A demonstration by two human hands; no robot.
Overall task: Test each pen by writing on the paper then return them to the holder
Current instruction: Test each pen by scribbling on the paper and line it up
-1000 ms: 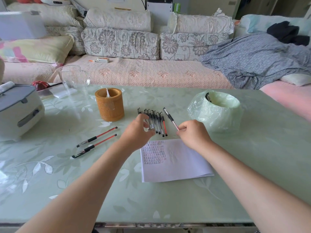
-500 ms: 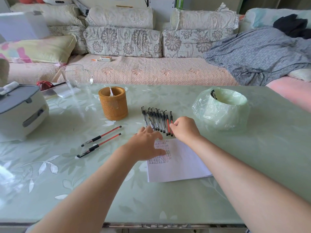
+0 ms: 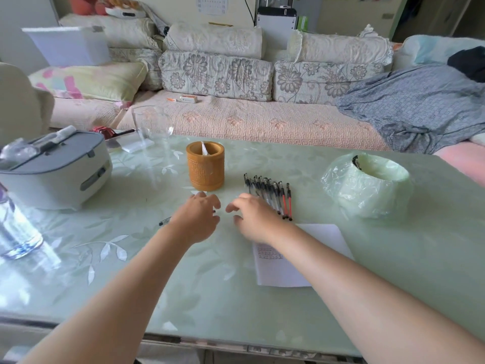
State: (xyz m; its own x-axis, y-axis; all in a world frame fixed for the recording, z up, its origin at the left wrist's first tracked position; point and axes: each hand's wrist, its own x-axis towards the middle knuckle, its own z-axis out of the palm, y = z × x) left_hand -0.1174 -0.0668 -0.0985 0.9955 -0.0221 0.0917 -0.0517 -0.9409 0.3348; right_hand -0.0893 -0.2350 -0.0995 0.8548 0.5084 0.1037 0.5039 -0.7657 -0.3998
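Though writing on the paper point(image 3: 325, 237) is too small to read, the left hand point(image 3: 195, 219) spreads loosely over a pen point(image 3: 164, 221), the right hand point(image 3: 256, 219) likewise beside the pen row point(image 3: 270, 195)

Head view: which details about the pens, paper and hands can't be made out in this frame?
- One pen beside the left hand: only its tip shows; the hand covers the rest.
- The left hand's grip: palm down, underside hidden.
- The writing on the paper: too small to read, partly under the right arm.
- Inside the holder: contents unclear.
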